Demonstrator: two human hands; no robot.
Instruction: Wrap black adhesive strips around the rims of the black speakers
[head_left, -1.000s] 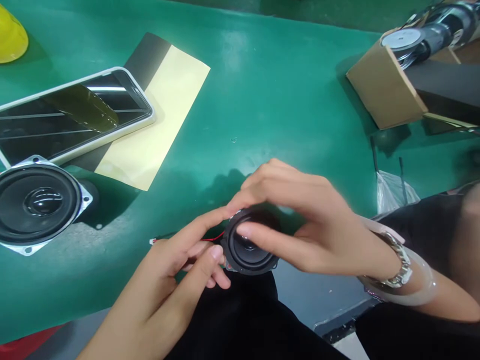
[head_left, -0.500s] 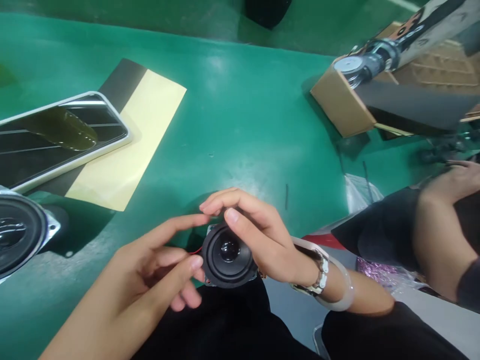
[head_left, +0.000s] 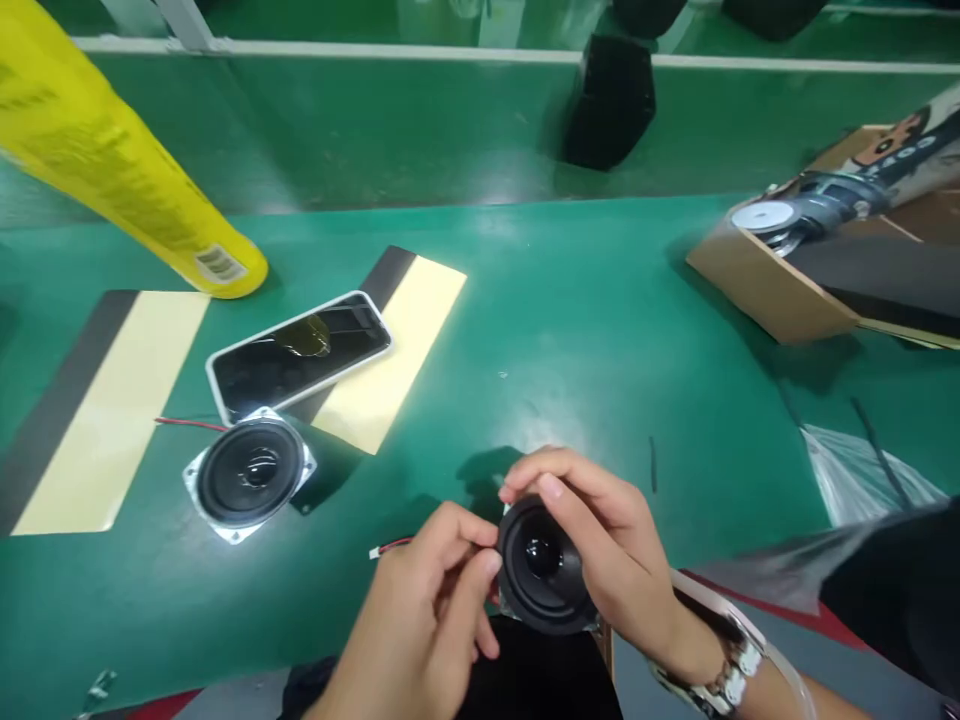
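A small round loudspeaker (head_left: 541, 590) with a black cone and a shiny centre dome faces up near the table's front edge. My right hand (head_left: 619, 530) is curled over its right and upper rim, gripping it. At the left rim, the thumb and forefinger of my left hand (head_left: 431, 610) are pinched together; its other fingers are bent below the edge. A red and black wire (head_left: 394, 544) with a white plug sticks out to the left, behind my left hand. Another loudspeaker (head_left: 251, 475), with a square metal frame, lies on the left.
A phone (head_left: 300, 365) rests partly on a black-and-cream sheet (head_left: 416, 340). A similar sheet (head_left: 120, 420) and a yellow cylindrical container (head_left: 165, 190) are farther left. A cardboard box (head_left: 772, 285) stands at right, near a clear plastic bag (head_left: 862, 470). A black block-shaped object (head_left: 607, 105) is beyond the table.
The view has shifted, bringing the yellow container and whole second loudspeaker into sight. My left thumb and forefinger, apart before, have closed together at the held loudspeaker's rim. My right hand keeps its hold.
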